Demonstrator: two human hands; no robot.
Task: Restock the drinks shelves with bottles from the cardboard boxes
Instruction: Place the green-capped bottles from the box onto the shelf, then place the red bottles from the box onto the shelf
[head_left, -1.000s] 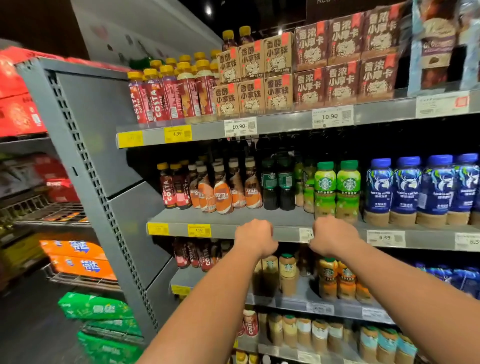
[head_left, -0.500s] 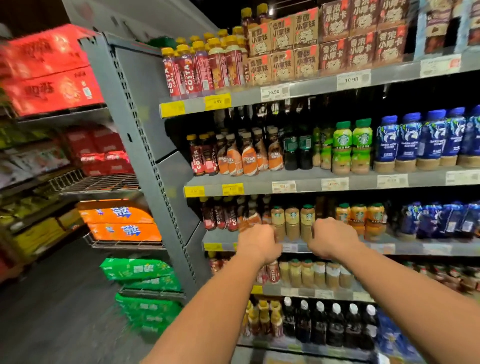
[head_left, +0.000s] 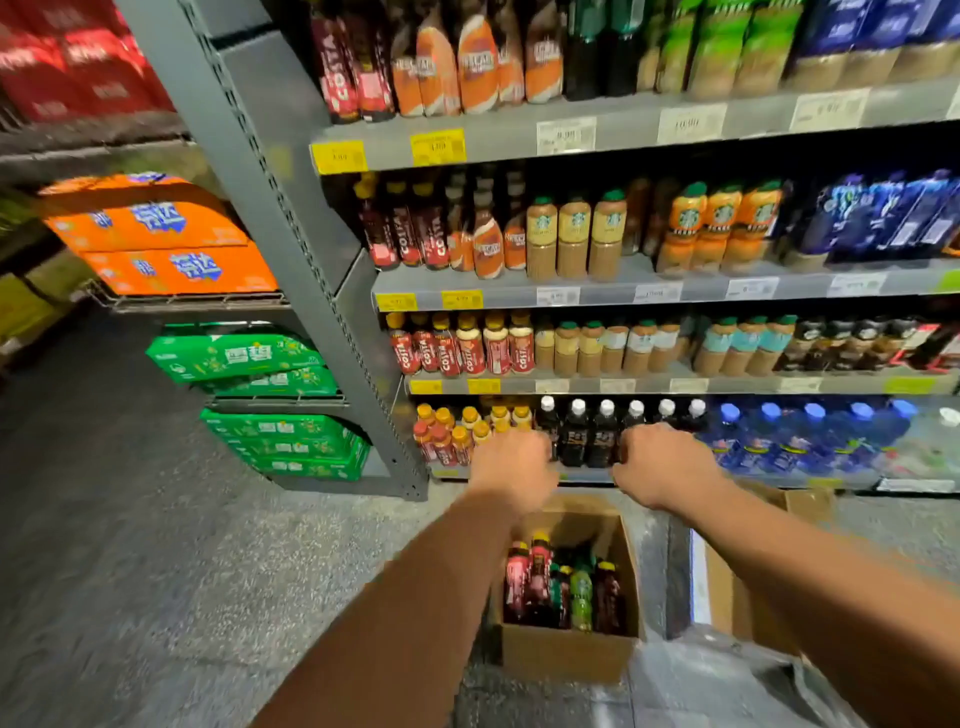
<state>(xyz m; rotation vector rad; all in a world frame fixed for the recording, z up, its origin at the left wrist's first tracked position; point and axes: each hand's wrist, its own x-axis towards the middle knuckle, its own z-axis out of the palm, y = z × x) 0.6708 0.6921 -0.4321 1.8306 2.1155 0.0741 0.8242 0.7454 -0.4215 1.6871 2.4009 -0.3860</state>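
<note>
L hand (head_left: 511, 462): held out above the box, back up, fingers curled under; grip closed, nothing seen in it.
R hand (head_left: 660, 465): same pose, near L hand; grip closed, nothing seen held.
Cardboard box (head_left: 566, 654): open, set on floor below the hands, in front of bottom shelf.
Boxed bottles (head_left: 563, 587): stood upright, long axis vertical, caps up; red labels, one green; print blurred.
Shelves (head_left: 623, 296): "COSTA" read on red bottles (head_left: 457, 348); Starbucks logo on tan bottles (head_left: 574, 239).
Price tags (head_left: 438, 147): yellow & white, digits blurred.
2nd box (head_left: 737, 597): right of first, contents hidden.
</note>
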